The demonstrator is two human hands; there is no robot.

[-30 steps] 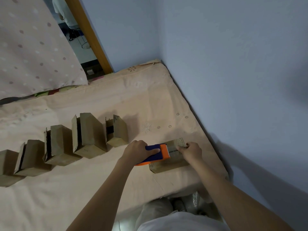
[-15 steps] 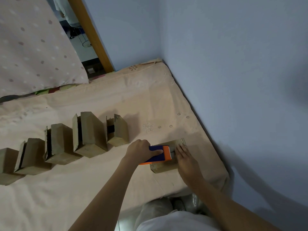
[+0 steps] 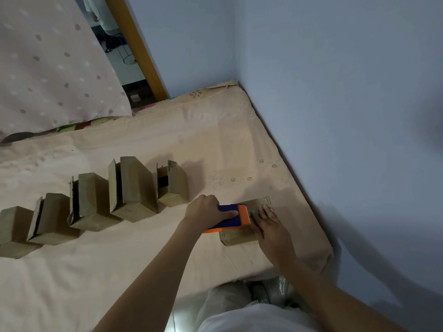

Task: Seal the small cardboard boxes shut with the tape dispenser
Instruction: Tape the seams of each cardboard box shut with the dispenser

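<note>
Taping step under way: my left grip (image 3: 206, 213) wraps the tape dispenser (image 3: 233, 216) atop a small cardboard box (image 3: 239, 233) near the bed's (image 3: 143, 271) right edge; my right grip (image 3: 268, 224) lies spread flat, steadying it. Next I'd judge: pull tape across, cut.

The blue-and-orange tape dispenser (image 3: 233, 218) looked like smooth, matt plastic. The small brown box (image 3: 239, 236) under it and the row of brown boxes (image 3: 134, 188) were dull, rough cardboard. The peach bedsheet (image 3: 119, 271) was soft matt cloth, faintly embroidered. The orange-brown door frame (image 3: 136, 46) looked like smooth wood.
</note>
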